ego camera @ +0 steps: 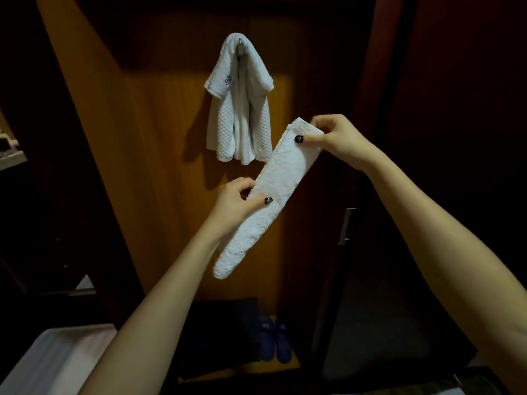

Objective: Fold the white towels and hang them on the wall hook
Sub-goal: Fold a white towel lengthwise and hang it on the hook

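Observation:
A white terry towel (273, 192), folded into a long narrow strip, slants in the air in front of a wooden wall panel (159, 138). My right hand (339, 141) pinches its upper end between thumb and fingers. My left hand (236, 202) pinches its left edge near the middle, and the lower end hangs free. Above and left of it, a white waffle-weave towel (239, 109) with a blue emblem drapes over a metal wall hook (241, 42).
Dark wooden doors stand to the right, one with a metal handle (346, 226). Blue slippers (275, 340) sit on the floor below, beside a dark box (222, 332). A white bed corner (57, 357) lies at lower left. A shelf edge (11, 158) shows at far left.

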Demonstrator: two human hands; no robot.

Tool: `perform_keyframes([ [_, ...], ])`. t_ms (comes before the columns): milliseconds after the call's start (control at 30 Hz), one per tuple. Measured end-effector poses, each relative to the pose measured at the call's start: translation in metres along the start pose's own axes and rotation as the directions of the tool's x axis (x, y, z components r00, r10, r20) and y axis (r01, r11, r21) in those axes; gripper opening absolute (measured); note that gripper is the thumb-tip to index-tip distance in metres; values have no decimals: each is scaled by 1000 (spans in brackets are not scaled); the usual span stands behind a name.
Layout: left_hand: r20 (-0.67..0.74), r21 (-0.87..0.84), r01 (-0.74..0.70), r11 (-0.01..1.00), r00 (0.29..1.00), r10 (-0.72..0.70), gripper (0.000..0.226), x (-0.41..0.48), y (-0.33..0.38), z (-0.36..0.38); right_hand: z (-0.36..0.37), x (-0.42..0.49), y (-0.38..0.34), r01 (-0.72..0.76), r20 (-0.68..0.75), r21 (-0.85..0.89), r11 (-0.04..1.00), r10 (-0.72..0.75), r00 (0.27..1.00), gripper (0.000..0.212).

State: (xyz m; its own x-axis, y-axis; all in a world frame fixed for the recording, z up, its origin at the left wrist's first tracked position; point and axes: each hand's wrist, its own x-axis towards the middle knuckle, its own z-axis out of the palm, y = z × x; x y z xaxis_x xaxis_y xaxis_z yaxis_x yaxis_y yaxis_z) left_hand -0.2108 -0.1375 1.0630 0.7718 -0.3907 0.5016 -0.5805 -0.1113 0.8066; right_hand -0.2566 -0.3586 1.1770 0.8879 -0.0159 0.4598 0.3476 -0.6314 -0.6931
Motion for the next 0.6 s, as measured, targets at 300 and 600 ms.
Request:
perform_keyframes([
  [300, 209, 129, 42, 991, 976, -68, 16, -16, -27, 25, -4, -3, 6, 25, 20, 335, 942, -34, 999, 18],
  [600, 168, -254, 135, 958, 981, -94, 30, -7, 0, 52, -17, -7, 11, -63, 166, 480, 875, -20, 986, 14],
])
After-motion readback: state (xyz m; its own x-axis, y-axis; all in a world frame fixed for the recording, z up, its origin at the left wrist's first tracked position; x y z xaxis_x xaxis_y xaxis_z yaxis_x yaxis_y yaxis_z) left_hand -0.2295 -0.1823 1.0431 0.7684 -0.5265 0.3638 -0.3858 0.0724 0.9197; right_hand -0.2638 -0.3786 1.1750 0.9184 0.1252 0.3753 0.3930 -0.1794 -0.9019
